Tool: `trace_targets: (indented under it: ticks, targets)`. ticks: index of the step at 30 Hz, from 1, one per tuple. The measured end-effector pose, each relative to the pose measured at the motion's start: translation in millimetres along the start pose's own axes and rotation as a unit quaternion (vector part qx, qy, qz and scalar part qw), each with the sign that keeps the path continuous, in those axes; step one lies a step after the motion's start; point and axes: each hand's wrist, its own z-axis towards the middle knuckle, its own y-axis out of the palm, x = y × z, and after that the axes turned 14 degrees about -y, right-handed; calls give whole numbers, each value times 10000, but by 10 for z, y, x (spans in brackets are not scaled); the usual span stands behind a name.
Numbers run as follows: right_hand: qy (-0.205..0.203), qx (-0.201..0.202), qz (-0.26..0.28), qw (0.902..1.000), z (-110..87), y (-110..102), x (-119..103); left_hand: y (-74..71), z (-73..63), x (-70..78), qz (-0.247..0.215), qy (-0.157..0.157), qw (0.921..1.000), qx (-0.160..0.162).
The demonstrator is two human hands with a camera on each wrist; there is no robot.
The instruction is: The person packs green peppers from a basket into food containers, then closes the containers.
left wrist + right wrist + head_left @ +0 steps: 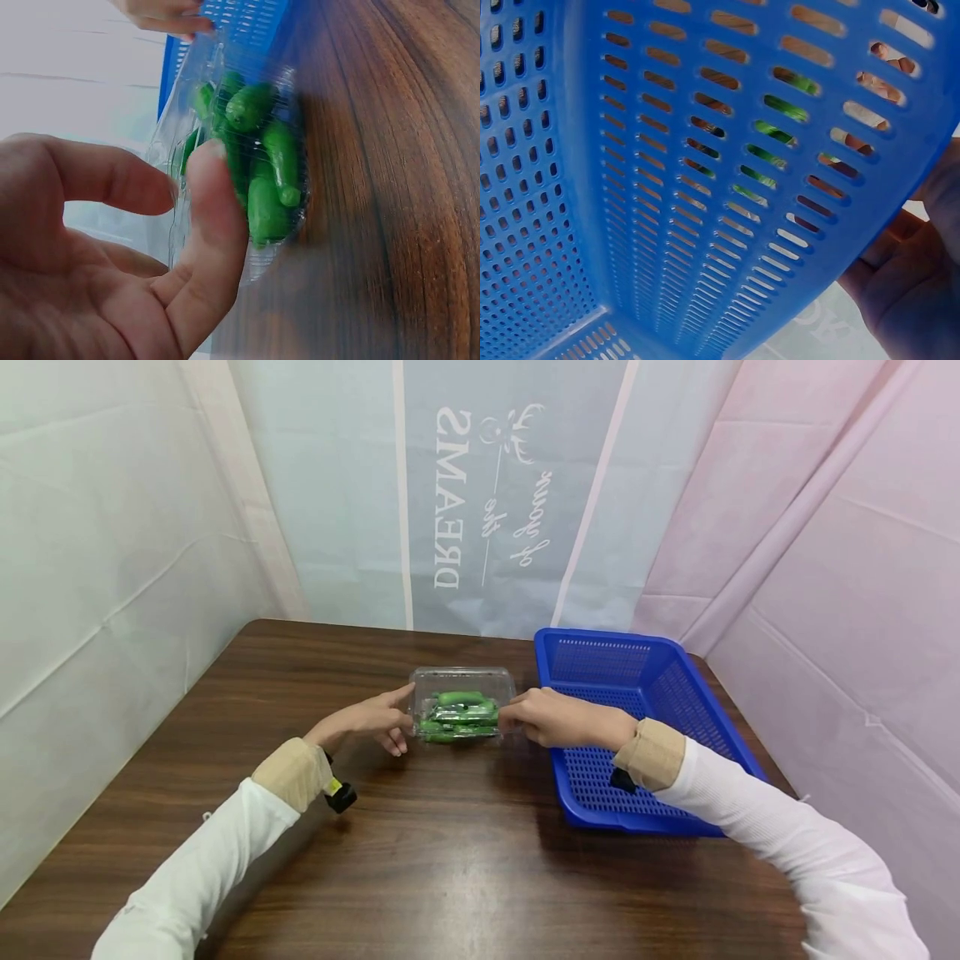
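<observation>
A clear plastic clamshell box (462,680) lies on the table between both hands. Inside it are several green, finger-shaped vegetables (281,161), seen through the plastic. At the box's left end, my left hand (367,718) pinches the rim between thumb (217,202) and index finger, its other fingers hanging below. My right hand (566,717) holds the right end with curled fingertips, its wrist above the blue basket. From the right wrist, much of that hand (907,262) is hidden behind the basket's wall.
A blue slotted plastic basket (558,777) stands at the right, close beside the box. The brown wood-grain table (420,860) carries both. White sheets (112,568) hang at the sides, and a pale blue printed cloth (487,527) hangs behind.
</observation>
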Motion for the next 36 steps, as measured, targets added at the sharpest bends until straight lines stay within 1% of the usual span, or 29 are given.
trace_targets:
  ticks: [2,6,9,17,21,28,31,33,36]
  targets:
    - [-31,24,-1,10000,5,-7,-6,10,6,2,55,-8,9999,113]
    - [-47,3,34,10000,10,-5,-13,33,15,-3,284,96,9991,308]
    - [-26,-65,29,10000,6,7,-18,49,27,-1,427,174,9983,347]
    - [79,-457,109,9989,3,-20,-56,39,33,21,717,108,9964,445]
    - [117,-559,31,9984,4,-30,-63,40,17,53,766,73,9958,492]
    - [104,-835,-159,9963,77,-38,-37,24,11,52,778,246,9957,448]
    - [63,-708,-259,9971,101,-38,-28,20,16,51,725,252,9961,441]
    - [-16,-511,-376,9980,114,-32,-26,20,17,57,750,204,9959,455]
    - [-113,-198,-660,9976,129,-12,-17,23,19,75,932,135,9944,472]
